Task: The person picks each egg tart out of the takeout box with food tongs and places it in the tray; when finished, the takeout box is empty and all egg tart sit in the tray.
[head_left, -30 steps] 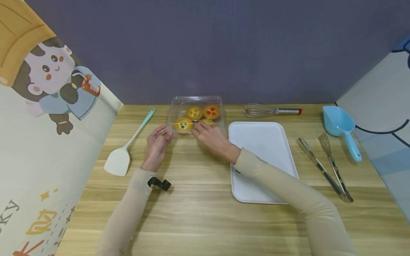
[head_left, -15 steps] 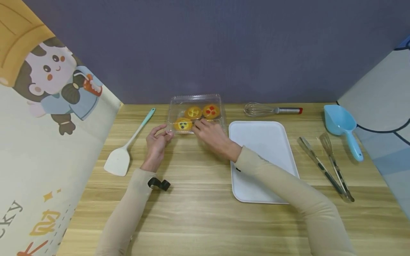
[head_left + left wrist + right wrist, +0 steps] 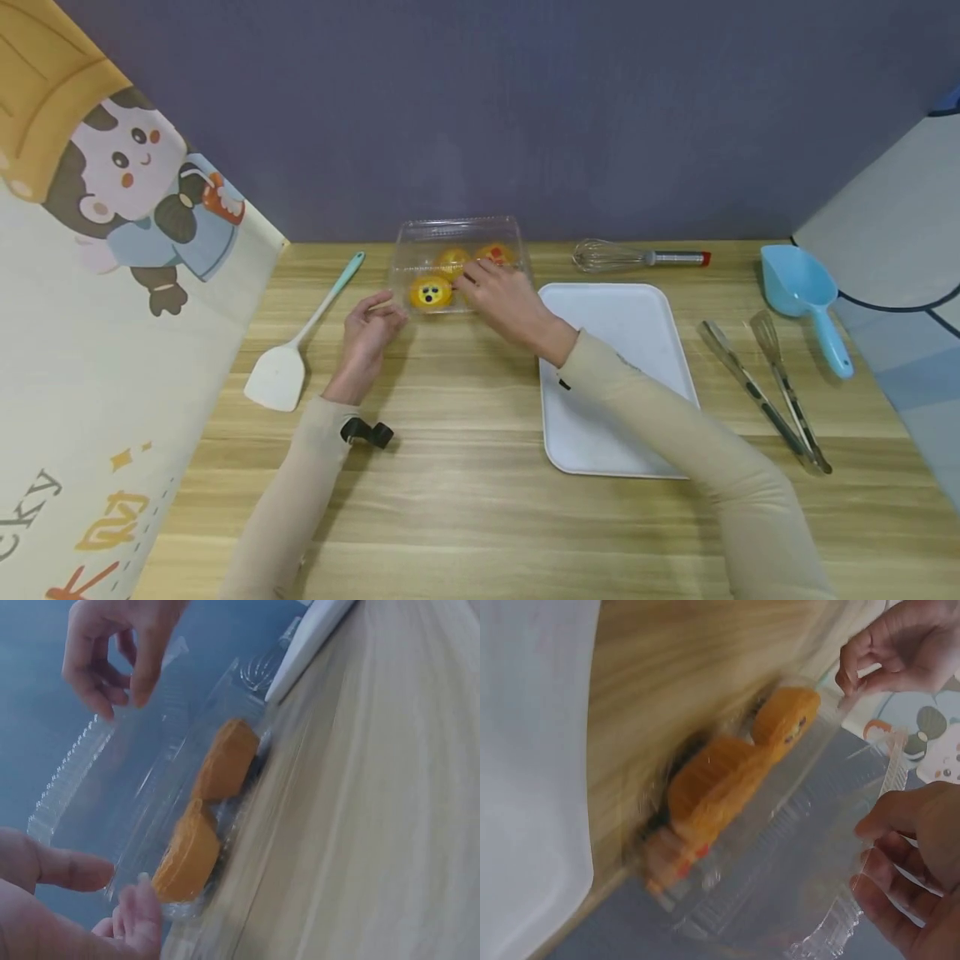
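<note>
A clear plastic container (image 3: 400,271) holding several orange tarts with decorated tops stands at the back of the table. One tart (image 3: 431,293) bears a dark-spotted yellow face; another carries red pieces. My left hand (image 3: 369,332) pinches the container's front left corner. Above the tarts, my right hand (image 3: 507,307) holds the edge of the hinged clear lid (image 3: 829,814) between thumb and fingers. In the right wrist view the lid stands tilted up, apart from the tarts. From the head, the right hand hides the front right part of the container.
Right of the container lies a white tray (image 3: 611,312), partly under my right forearm. A whisk (image 3: 637,257), tongs (image 3: 772,396) and a blue scoop (image 3: 798,287) lie farther right. On the left is a white spatula (image 3: 277,375). A dark wall (image 3: 480,117) rises behind.
My right hand has moved slightly up and to the right, raising the lid's front edge. My left hand stays at the container's corner.
</note>
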`<state>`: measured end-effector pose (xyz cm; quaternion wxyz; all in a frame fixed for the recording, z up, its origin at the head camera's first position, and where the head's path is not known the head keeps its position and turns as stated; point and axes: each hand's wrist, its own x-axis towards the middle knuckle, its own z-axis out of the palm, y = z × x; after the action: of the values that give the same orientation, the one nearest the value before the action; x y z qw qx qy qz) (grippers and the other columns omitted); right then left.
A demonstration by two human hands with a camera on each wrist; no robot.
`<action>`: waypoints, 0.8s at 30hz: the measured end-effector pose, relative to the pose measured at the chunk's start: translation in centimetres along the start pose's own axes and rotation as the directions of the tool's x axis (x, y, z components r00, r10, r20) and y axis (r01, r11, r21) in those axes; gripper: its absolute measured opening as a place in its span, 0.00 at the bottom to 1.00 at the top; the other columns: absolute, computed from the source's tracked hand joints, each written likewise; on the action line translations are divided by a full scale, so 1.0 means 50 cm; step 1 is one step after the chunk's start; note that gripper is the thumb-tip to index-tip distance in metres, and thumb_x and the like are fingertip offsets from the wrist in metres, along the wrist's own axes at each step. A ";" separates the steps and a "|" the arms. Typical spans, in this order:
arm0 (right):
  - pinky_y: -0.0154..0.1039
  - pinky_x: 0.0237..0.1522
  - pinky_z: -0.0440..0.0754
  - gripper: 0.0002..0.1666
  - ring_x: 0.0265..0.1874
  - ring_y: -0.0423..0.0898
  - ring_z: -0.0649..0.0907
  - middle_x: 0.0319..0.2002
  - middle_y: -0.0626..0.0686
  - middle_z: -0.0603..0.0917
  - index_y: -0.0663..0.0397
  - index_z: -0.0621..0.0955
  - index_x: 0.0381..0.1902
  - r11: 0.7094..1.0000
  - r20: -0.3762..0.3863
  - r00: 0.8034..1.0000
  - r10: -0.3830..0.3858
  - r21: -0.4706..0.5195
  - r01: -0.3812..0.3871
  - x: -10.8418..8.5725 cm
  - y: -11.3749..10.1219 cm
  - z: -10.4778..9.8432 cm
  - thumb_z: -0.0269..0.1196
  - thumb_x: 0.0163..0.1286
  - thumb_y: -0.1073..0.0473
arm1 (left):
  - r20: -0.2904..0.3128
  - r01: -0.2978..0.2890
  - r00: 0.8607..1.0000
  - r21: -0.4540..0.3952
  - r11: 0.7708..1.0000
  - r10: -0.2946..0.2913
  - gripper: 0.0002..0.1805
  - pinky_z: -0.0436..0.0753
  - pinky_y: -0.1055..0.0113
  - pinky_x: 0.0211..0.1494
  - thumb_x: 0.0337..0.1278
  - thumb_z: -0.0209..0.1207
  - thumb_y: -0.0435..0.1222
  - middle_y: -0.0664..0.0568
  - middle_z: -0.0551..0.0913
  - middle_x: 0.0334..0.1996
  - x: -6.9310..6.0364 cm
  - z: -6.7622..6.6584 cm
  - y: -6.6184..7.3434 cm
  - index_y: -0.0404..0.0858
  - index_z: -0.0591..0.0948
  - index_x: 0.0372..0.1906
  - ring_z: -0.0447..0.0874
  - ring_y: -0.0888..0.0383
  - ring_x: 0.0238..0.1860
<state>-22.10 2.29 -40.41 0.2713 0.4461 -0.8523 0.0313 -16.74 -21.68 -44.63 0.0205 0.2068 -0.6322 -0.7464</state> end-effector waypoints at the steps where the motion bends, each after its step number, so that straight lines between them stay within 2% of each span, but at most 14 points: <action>1: 0.40 0.26 0.89 0.11 0.46 0.51 0.88 0.48 0.54 0.88 0.54 0.86 0.47 1.000 -0.006 1.000 0.007 0.008 -0.007 0.000 0.005 -0.003 0.60 0.74 0.70 | 0.016 0.006 1.000 0.008 1.000 -0.006 0.30 0.87 0.73 0.54 0.68 0.55 0.22 0.52 0.82 0.44 0.003 -0.001 0.003 0.31 0.66 0.74 0.83 0.63 0.41; 5: 0.40 0.27 0.90 0.11 0.47 0.51 0.88 0.49 0.55 0.89 0.55 0.87 0.47 0.999 -0.030 0.999 0.032 0.035 -0.031 0.001 0.025 -0.018 0.63 0.71 0.70 | 0.059 0.004 0.998 0.078 0.997 -0.008 0.30 0.87 0.67 0.57 0.71 0.53 0.25 0.48 0.80 0.52 0.023 -0.010 0.017 0.33 0.64 0.76 0.84 0.59 0.46; 7: 0.38 0.26 0.89 0.10 0.45 0.51 0.88 0.48 0.55 0.89 0.57 0.87 0.46 0.998 -0.045 0.998 0.047 0.048 -0.045 0.000 0.035 -0.027 0.64 0.70 0.71 | 0.070 -0.008 0.998 0.151 0.989 -0.002 0.30 0.88 0.67 0.56 0.73 0.54 0.28 0.48 0.79 0.55 0.037 -0.013 0.027 0.35 0.65 0.77 0.84 0.57 0.50; 11: 0.36 0.17 0.80 0.09 0.37 0.51 0.85 0.42 0.55 0.87 0.58 0.87 0.44 0.995 -0.086 0.993 0.079 0.066 -0.074 -0.004 0.056 -0.045 0.64 0.70 0.71 | 0.125 -0.026 0.992 0.317 0.948 -0.015 0.31 0.88 0.67 0.57 0.75 0.53 0.32 0.43 0.77 0.63 0.067 -0.016 0.054 0.36 0.64 0.79 0.81 0.52 0.58; 13: 0.37 0.16 0.79 0.07 0.34 0.51 0.84 0.40 0.55 0.86 0.58 0.86 0.42 0.994 -0.110 0.989 0.096 0.066 -0.089 -0.005 0.067 -0.051 0.64 0.70 0.70 | 0.157 -0.040 0.987 0.388 0.921 -0.023 0.32 0.89 0.67 0.55 0.74 0.52 0.32 0.39 0.75 0.67 0.084 -0.015 0.066 0.36 0.63 0.80 0.81 0.51 0.57; 16: 0.38 0.18 0.80 0.07 0.33 0.51 0.83 0.38 0.55 0.86 0.58 0.86 0.42 0.990 -0.132 0.984 0.123 0.083 -0.113 -0.009 0.084 -0.057 0.64 0.70 0.70 | 0.188 -0.063 0.982 0.429 0.901 -0.021 0.32 0.90 0.68 0.49 0.73 0.51 0.30 0.34 0.73 0.69 0.109 -0.011 0.077 0.35 0.63 0.80 0.83 0.50 0.52; 18: 0.38 0.17 0.80 0.06 0.32 0.51 0.83 0.37 0.55 0.85 0.57 0.86 0.42 0.986 -0.143 0.979 0.146 0.103 -0.132 -0.012 0.093 -0.059 0.64 0.70 0.69 | 0.194 -0.075 0.981 0.433 0.898 -0.012 0.32 0.90 0.69 0.46 0.73 0.51 0.28 0.34 0.74 0.67 0.122 -0.006 0.081 0.34 0.63 0.79 0.83 0.54 0.47; 20: 0.40 0.18 0.79 0.05 0.31 0.51 0.82 0.36 0.55 0.84 0.57 0.86 0.41 0.980 -0.149 0.974 0.170 0.132 -0.151 -0.016 0.101 -0.061 0.63 0.73 0.67 | 0.199 -0.080 0.980 0.428 0.900 -0.008 0.32 0.90 0.69 0.47 0.72 0.50 0.27 0.35 0.74 0.65 0.130 -0.002 0.083 0.33 0.62 0.79 0.83 0.55 0.46; 24: 0.42 0.18 0.80 0.06 0.31 0.51 0.81 0.35 0.54 0.83 0.56 0.85 0.39 0.968 -0.162 0.965 0.208 0.174 -0.180 -0.021 0.116 -0.064 0.61 0.77 0.63 | 0.212 -0.089 0.977 0.438 0.894 -0.007 0.33 0.90 0.62 0.54 0.73 0.49 0.26 0.36 0.73 0.64 0.140 0.001 0.087 0.33 0.62 0.80 0.82 0.56 0.46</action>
<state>-24.73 7.49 -37.09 0.3061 0.3758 -0.8590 0.1650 -24.15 -24.55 -42.48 -0.0776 0.1134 -0.7891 -0.5987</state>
